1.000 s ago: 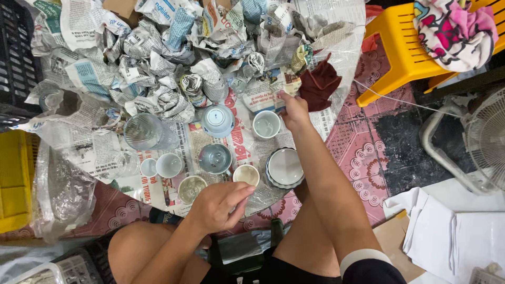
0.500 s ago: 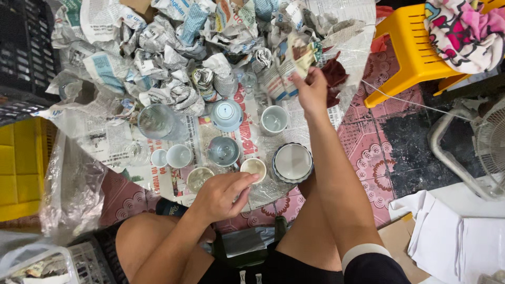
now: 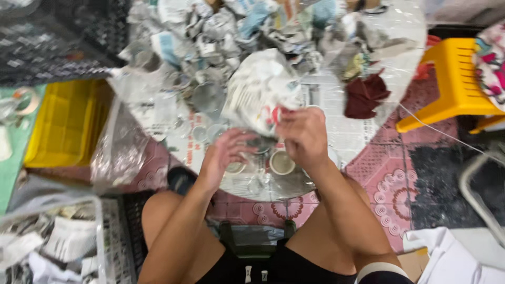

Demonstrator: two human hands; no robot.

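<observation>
Newspaper bundle [image 3: 259, 89] is sitting lifted above the round bench [image 3: 368, 131], and I am pinching its lower edge with the right hand [image 3: 302, 138], fingers pressed together on the crumpled paper. The left hand [image 3: 223, 155] is hovering just below and beside it, fingers half spread and blurred; I cannot tell whether it is touching the bundle. Judging from this, I am in the middle of unwrapping a paper-wrapped piece, and the next move is calling for the left hand to steady the bundle from beneath while the right peels the sheet back, slowly, since whatever is inside could drop onto the small cups [image 3: 282, 162] lying right under both hands.

Half a second ago the right hand was stretched far out to the heap of crumpled paper [image 3: 221, 31] at the back of the bench, and the left was resting low near the cups. Now the right has come back toward me with the bundle, and the left has risen to meet it. A dark red cloth [image 3: 365, 94] is lying well apart, to the right.
</observation>
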